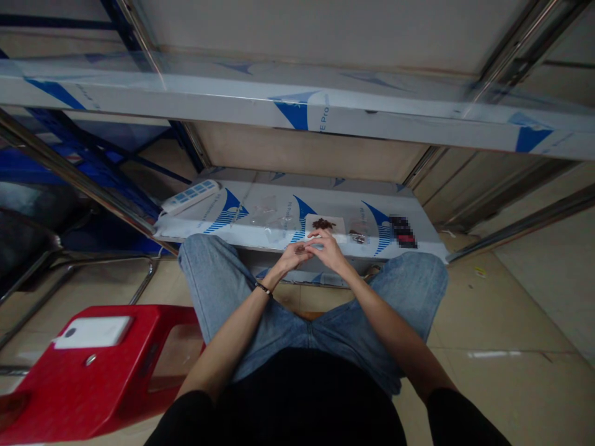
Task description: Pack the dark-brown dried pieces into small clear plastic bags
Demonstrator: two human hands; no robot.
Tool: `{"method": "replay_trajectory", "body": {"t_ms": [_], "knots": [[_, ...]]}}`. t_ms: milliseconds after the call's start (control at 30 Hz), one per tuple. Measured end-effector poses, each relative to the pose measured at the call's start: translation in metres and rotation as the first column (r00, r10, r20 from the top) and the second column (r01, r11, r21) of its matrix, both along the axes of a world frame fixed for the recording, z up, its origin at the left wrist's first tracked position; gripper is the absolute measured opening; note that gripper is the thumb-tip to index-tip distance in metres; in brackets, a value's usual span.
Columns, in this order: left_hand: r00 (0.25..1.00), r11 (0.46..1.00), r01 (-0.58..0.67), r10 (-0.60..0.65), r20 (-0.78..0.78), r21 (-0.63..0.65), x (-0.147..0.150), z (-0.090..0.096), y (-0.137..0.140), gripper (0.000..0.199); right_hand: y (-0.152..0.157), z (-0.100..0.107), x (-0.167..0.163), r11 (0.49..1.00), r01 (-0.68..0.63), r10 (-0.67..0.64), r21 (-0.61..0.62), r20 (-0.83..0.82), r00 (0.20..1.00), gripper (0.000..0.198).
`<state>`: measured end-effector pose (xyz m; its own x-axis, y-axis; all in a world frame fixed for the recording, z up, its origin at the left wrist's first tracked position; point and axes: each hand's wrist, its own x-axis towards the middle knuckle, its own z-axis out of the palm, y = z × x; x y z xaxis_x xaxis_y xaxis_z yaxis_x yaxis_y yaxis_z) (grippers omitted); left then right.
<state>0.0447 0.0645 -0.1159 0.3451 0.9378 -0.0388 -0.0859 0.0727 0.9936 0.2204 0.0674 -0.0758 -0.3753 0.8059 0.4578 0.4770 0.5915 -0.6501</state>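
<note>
Both hands meet over the near edge of the film-covered lower shelf (pixel 251 210). My left hand (pixel 294 257), a beaded bracelet on its wrist, is closed with the palm partly turned up. Over it comes my right hand (pixel 328 249), its fingertips pinched together against the left fingers. Whatever small thing lies between them is too small to name. Just beyond the fingers, a pile of small dark brown pieces (pixel 324 223) rests on a white sheet (pixel 340 230). To its right is a clear bag (pixel 357 234) with small, metallic-looking pieces.
Clear plastic bags (pixel 275 224) lie left of the sheet, and a white power strip (pixel 191 197) farther left. At right sits a blurred-out dark and red item (pixel 403 232). An upper shelf (pixel 297 111) crosses above. A red stool (pixel 116 371) bears a white phone (pixel 93 331).
</note>
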Motion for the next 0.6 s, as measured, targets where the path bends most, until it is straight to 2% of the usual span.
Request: {"method": "replay_trajectory", "body": {"t_ms": [133, 267, 333, 433, 533, 600], "knots": [[1.0, 1.0, 0.016, -0.016, -0.013, 0.0, -0.001, 0.003, -0.002, 0.026, 0.007, -0.007, 0.0, 1.0, 0.021, -0.022, 0.021, 0.03, 0.999, 0.009], [0.999, 0.999, 0.037, -0.037, -0.002, -0.006, -0.003, 0.0, -0.002, 0.026, 0.03, -0.015, 0.017, 0.981, 0.19, -0.193, 0.046, 0.081, 0.978, 0.015], [0.999, 0.999, 0.041, -0.041, 0.001, -0.03, -0.004, -0.005, 0.0, 0.029, 0.043, -0.022, 0.032, 0.947, 0.32, -0.321, 0.028, 0.161, 0.934, 0.02], [0.999, 0.997, 0.032, -0.032, -0.002, -0.066, -0.007, -0.015, 0.002, 0.035, 0.056, -0.033, 0.053, 0.866, 0.501, -0.467, -0.011, 0.342, 0.815, 0.033], [0.999, 0.995, 0.034, -0.034, -0.004, -0.089, -0.009, -0.021, 0.003, 0.041, 0.06, -0.044, 0.061, 0.801, 0.598, -0.514, -0.027, 0.481, 0.71, 0.039], [0.999, 0.995, 0.038, -0.038, -0.001, -0.095, -0.01, -0.021, 0.001, 0.043, 0.06, -0.051, 0.06, 0.795, 0.607, -0.513, -0.012, 0.522, 0.681, 0.04]]}}
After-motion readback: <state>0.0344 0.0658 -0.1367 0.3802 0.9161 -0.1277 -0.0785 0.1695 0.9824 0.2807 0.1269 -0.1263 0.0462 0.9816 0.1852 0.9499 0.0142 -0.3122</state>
